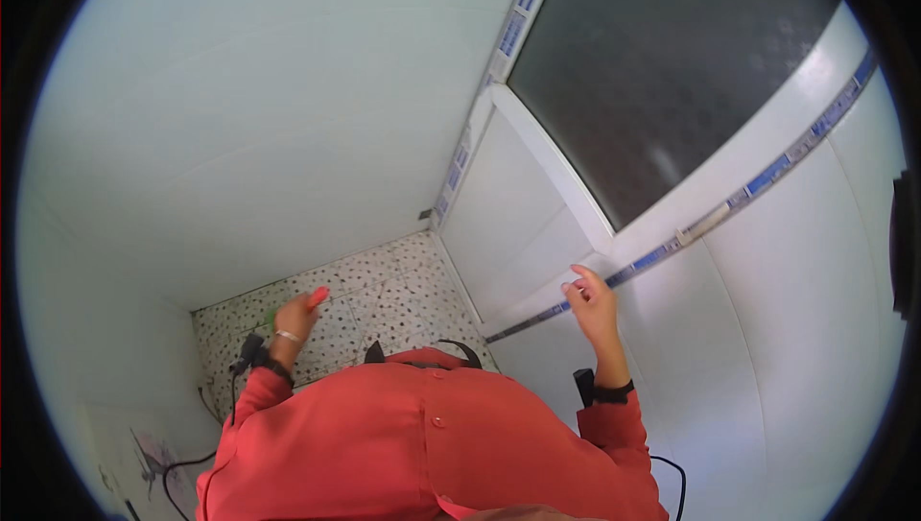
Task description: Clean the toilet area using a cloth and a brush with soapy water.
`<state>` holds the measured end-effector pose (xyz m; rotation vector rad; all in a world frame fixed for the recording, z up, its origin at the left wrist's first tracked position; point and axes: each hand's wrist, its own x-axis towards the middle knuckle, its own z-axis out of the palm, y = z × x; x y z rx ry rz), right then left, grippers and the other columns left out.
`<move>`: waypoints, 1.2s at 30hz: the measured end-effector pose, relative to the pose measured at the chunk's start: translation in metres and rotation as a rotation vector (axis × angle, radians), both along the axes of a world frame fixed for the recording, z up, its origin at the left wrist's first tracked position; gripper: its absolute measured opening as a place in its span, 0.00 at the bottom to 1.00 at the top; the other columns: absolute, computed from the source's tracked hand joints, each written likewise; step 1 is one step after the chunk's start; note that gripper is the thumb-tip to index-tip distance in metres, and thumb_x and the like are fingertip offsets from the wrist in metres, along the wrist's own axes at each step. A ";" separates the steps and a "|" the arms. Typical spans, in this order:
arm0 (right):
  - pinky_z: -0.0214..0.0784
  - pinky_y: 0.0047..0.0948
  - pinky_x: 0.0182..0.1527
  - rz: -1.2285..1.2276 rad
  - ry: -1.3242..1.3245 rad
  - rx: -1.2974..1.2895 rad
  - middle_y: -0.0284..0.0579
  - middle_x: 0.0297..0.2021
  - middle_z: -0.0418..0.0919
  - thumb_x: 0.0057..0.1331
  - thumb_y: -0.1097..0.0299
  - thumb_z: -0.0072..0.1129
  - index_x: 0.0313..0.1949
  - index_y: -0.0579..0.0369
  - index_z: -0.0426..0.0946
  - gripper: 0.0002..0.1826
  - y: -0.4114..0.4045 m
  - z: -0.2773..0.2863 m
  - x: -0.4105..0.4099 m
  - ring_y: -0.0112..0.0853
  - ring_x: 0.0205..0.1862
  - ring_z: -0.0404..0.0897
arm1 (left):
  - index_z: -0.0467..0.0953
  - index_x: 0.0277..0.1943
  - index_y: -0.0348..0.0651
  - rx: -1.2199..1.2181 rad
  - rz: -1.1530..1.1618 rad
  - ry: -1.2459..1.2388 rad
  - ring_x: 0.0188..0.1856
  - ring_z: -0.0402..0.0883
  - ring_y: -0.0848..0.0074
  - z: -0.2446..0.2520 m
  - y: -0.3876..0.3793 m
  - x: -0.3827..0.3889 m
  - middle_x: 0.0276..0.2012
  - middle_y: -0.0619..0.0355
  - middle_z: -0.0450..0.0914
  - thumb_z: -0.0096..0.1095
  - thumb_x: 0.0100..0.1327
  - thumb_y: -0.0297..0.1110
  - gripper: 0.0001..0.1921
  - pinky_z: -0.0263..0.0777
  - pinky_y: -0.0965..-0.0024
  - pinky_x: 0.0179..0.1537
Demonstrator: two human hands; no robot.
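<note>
My left hand (293,321) is closed around a red object (317,298), perhaps a handle, whose end sticks out past the thumb side. A blurred bit of green shows at the hand's other side; I cannot tell whether it belongs to the same object. My right hand (594,305) is raised before the lower edge of a white door (529,211), with thumb and forefinger apart and the other fingers curled. A tiny pale spot shows between those fingers, too small to identify. Strips of blue-and-white printed film (651,256) run along the door frame behind it.
The door has a dark glass pane (669,68). A smooth pale wall (273,103) rises ahead and to the left. Speckled floor tiles (381,305) lie below. Black straps and devices sit on both wrists, with black cables (680,481) beside the body. A dark object (899,244) stands at the right rim.
</note>
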<state>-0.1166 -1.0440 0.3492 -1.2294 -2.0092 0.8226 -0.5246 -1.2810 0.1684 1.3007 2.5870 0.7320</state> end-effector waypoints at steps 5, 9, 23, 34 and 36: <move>0.65 0.25 0.29 0.282 0.178 0.115 0.43 0.34 0.70 0.49 0.71 0.60 0.42 0.58 0.71 0.18 -0.042 0.032 -0.068 0.27 0.31 0.70 | 0.70 0.32 0.44 0.016 -0.408 0.052 0.31 0.74 0.57 0.050 0.067 0.073 0.26 0.51 0.75 0.56 0.44 0.33 0.09 0.67 0.58 0.31; 0.65 0.29 0.31 0.447 0.146 0.517 0.47 0.37 0.70 0.49 0.68 0.59 0.42 0.58 0.71 0.19 -0.044 0.035 -0.089 0.35 0.33 0.72 | 0.67 0.34 0.41 -0.071 -0.655 0.070 0.29 0.74 0.56 0.074 0.118 0.144 0.24 0.49 0.74 0.56 0.45 0.34 0.12 0.67 0.58 0.30; 0.60 0.24 0.21 0.270 -0.332 -0.277 0.40 0.15 0.69 0.57 0.65 0.51 0.42 0.57 0.71 0.14 -0.026 0.053 0.035 0.25 0.18 0.69 | 0.67 0.31 0.44 0.129 -0.893 0.077 0.28 0.73 0.61 0.038 0.197 0.187 0.23 0.54 0.73 0.55 0.47 0.32 0.08 0.66 0.60 0.30; 0.60 0.17 0.16 0.195 -0.370 -1.083 0.40 0.26 0.72 0.58 0.73 0.42 0.54 0.60 0.57 0.23 -0.040 0.010 0.082 0.21 0.20 0.69 | 0.69 0.31 0.43 -0.023 -1.203 0.048 0.31 0.75 0.61 -0.029 0.207 0.235 0.24 0.54 0.74 0.48 0.52 0.31 0.05 0.67 0.60 0.32; 0.58 0.16 0.14 0.102 -0.396 -1.135 0.40 0.25 0.72 0.56 0.74 0.42 0.53 0.62 0.57 0.23 -0.037 0.019 0.072 0.21 0.18 0.67 | 0.69 0.31 0.44 -0.029 -1.217 0.034 0.31 0.74 0.63 -0.020 0.222 0.234 0.22 0.55 0.73 0.47 0.52 0.31 0.04 0.66 0.62 0.32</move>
